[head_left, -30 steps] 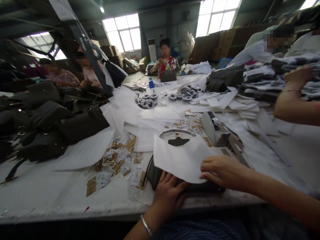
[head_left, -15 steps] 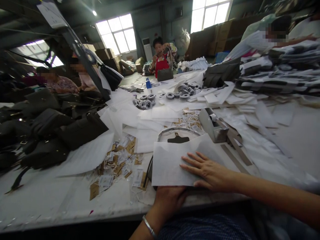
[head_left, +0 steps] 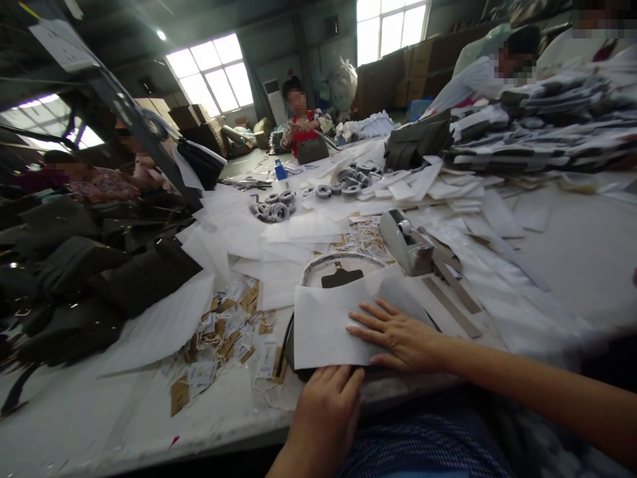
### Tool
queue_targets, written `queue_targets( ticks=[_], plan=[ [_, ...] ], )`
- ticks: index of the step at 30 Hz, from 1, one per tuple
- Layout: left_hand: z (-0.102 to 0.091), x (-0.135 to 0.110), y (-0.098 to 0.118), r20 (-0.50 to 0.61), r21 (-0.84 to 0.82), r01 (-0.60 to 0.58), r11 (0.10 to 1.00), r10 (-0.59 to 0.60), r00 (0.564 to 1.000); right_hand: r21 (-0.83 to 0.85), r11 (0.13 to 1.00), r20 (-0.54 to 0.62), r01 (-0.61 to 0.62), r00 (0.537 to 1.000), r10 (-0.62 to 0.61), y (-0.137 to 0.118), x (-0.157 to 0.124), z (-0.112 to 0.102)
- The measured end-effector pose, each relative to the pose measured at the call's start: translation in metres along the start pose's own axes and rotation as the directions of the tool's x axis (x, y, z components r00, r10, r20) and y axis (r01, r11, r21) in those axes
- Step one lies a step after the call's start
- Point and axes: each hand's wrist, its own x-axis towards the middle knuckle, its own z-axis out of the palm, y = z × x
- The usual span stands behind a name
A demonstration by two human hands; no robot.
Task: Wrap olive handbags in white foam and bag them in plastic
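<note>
A dark handbag (head_left: 343, 277) lies at the table's near edge, mostly covered by a white paper sheet (head_left: 321, 325); its wrapped handle (head_left: 338, 259) arches above the sheet. My right hand (head_left: 395, 335) lies flat on the sheet with its fingers spread, pressing it onto the bag. My left hand (head_left: 326, 408) rests at the bag's near edge below the sheet, fingers together and stretched forward, touching the bag's bottom. Neither hand grips anything that I can see.
A grey tape dispenser (head_left: 405, 242) stands just behind the bag. Paper tags (head_left: 226, 328) are scattered to the left, beside a pile of dark bags (head_left: 99, 285). White sheets, tape rolls (head_left: 273, 207) and stacked wrapped bags (head_left: 537, 126) fill the table. Other people sit around the far side.
My right hand spread flat and slid left over the sheet. My left hand drew back from beside the bag to its near edge. The other person's arm at right has left the view.
</note>
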Motion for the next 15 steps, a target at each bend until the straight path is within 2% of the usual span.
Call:
queue_targets(
  ticks=[3, 5, 8, 11, 15],
  plan=[
    [-0.027, 0.018, 0.012, -0.059, -0.157, 0.033, 0.987, -0.043, 0.997, -0.014, 1.000, 0.006, -0.015, 1.000, 0.015, 0.000, 0.000, 0.001],
    [-0.029, 0.036, 0.004, -0.091, -0.166, 0.047, 0.985, -0.062, 0.994, -0.020, 1.000, 0.011, -0.017, 1.000, 0.018, 0.000, 0.000, 0.002],
    [-0.008, 0.055, -0.026, -0.027, -0.093, -0.002, 0.996, -0.001, 1.000, 0.004, 1.000, -0.003, -0.024, 1.000, 0.024, 0.001, -0.001, 0.002],
    [0.021, 0.054, -0.051, -0.028, -0.071, 0.039, 0.997, -0.041, 0.999, 0.060, 0.997, -0.045, -0.046, 0.998, 0.049, 0.001, -0.003, 0.001],
    [0.038, 0.042, -0.056, -0.068, -0.104, 0.077, 0.992, -0.084, 0.994, 0.087, 0.994, -0.076, -0.062, 0.995, 0.069, -0.002, -0.004, -0.001]
  ],
)
